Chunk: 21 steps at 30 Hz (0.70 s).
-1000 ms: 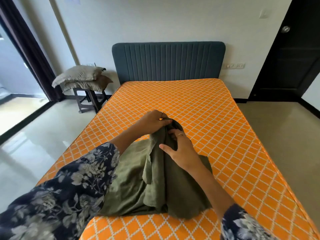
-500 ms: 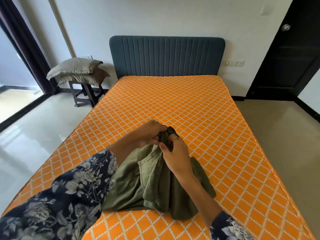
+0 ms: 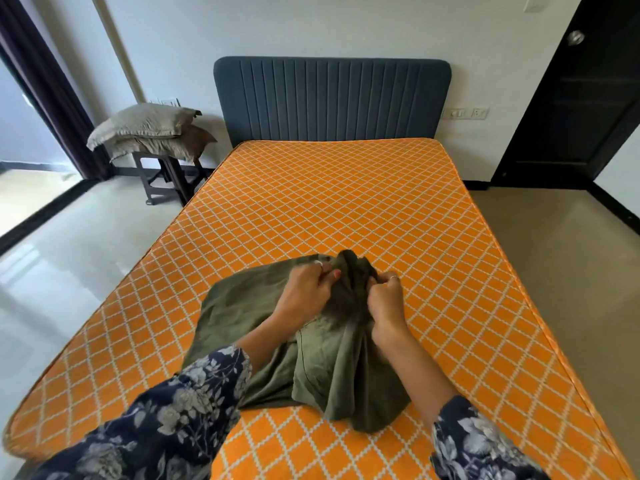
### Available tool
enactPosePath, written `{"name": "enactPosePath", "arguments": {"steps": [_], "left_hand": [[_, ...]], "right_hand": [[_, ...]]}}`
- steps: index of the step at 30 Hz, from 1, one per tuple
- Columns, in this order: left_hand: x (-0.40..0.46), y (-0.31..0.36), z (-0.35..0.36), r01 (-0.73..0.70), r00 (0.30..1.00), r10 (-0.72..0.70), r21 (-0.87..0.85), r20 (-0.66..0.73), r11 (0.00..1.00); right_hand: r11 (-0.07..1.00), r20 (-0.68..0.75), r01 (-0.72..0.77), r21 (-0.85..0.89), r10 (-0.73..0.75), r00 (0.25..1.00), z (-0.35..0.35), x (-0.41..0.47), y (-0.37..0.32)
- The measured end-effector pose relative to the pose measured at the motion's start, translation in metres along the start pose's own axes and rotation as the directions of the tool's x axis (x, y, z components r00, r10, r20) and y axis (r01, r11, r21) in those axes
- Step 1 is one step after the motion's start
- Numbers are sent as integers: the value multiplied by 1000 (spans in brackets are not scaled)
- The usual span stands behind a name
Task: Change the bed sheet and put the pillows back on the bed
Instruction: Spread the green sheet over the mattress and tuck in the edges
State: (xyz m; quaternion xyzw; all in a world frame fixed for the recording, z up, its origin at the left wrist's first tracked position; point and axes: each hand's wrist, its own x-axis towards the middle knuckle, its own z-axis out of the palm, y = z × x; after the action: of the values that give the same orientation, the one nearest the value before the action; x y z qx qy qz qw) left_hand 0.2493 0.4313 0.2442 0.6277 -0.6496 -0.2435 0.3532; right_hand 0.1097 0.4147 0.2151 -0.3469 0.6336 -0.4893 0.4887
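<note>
An olive green bed sheet (image 3: 329, 362) lies bunched on the near half of the bare orange mattress (image 3: 329, 202) with its white diamond pattern. My left hand (image 3: 306, 294) grips a fold of the sheet near its far edge. My right hand (image 3: 386, 296) grips another fold close beside it, and the cloth stands gathered between the two hands. Two grey-beige pillows (image 3: 149, 133) are stacked on a dark stool (image 3: 166, 178) to the left of the blue headboard (image 3: 330, 98).
Glossy floor runs along both sides of the bed. A dark curtain (image 3: 52, 84) and a window are at the far left. A black door (image 3: 581, 88) stands at the far right, with a wall socket (image 3: 465, 113) beside the headboard.
Both hands have moved apart on the sheet, the right one now gripping a separate fold to the right. A flat part of the sheet has spread out to the left.
</note>
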Motion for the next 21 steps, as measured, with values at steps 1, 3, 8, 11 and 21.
{"name": "enactPosePath", "arguments": {"steps": [1,3,8,11,21], "left_hand": [[10,0,-9,81,993,-85,-50,-83,995],[34,-6,-38,242,930,-276,-159,-243,957],[86,-6,-123,276,859,-288,-92,-423,957],[116,14,-177,189,871,-135,67,-473,980],[109,89,-233,-101,873,459,857,-167,505]], "right_hand": [[999,-83,0,36,3,997,-6,15,-3],[992,-231,-1,128,30,973,-32,51,-13],[973,-510,110,202,8,860,-132,119,-67],[981,-643,169,90,-72,762,-190,137,-117],[860,-481,260,-439,-469,741,-207,98,-147]]}}
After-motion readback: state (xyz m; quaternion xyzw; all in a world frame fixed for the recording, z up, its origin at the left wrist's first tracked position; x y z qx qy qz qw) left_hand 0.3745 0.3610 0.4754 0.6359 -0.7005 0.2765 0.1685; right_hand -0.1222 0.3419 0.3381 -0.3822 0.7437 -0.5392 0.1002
